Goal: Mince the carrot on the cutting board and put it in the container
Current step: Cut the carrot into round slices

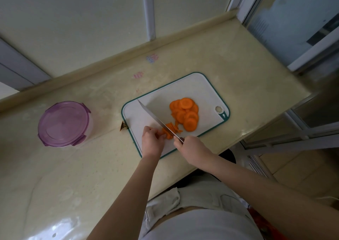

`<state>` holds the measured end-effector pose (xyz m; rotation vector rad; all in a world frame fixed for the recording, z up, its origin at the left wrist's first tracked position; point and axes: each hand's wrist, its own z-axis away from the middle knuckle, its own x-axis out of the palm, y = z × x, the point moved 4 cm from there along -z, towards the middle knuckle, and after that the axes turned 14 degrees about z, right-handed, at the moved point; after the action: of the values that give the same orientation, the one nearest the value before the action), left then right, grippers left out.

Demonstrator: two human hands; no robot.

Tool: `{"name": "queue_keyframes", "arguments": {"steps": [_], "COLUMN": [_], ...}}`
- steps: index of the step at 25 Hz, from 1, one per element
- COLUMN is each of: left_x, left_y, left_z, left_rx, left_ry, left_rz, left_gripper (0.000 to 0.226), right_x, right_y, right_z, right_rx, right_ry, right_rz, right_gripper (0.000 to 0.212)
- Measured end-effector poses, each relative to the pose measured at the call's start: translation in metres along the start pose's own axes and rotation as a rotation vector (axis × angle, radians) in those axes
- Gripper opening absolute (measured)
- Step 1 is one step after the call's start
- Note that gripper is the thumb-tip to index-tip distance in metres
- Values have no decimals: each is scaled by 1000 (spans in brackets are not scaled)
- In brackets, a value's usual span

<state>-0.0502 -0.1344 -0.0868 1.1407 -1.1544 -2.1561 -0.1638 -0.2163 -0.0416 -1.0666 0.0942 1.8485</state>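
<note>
So right hand (190, 146) is gripping the knife (157, 121), left hand (152, 139) w/ curled fingers is pinning carrot strips (169, 129) on the cutting board (201, 85), container (64, 124) is sitting well left of it.

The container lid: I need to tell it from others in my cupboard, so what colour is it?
Translucent purple; the container lid shows best in the head view.

Beige countertop (73, 166); pink sticker (138, 74), purple sticker (152, 58) near back ledge (110, 62); white window frame (148, 10) behind.
</note>
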Motion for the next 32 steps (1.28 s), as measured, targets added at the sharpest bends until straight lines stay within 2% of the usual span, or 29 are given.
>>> {"name": "queue_keyframes", "arguments": {"steps": [14, 19, 25, 32], "left_x": [-8, -7, -5, -2], "left_y": [0, -1, -2, 3], "left_z": [-8, -8, -7, 0], "left_rx": [-8, 3, -1, -26], "left_ry": [-7, -27, -32, 46], "left_rz": [-49, -59, -69, 71], "left_gripper": [5, 4, 6, 15], "right_x": [9, 7, -4, 2], "right_y": [1, 13, 14, 11], "right_z": [-11, -9, 2, 0], "right_rx": [-47, -67, -41, -3], "right_ry": [2, 0, 95, 54], "right_rz": [-21, -151, -288, -258], "right_gripper": [43, 49, 50, 51]}}
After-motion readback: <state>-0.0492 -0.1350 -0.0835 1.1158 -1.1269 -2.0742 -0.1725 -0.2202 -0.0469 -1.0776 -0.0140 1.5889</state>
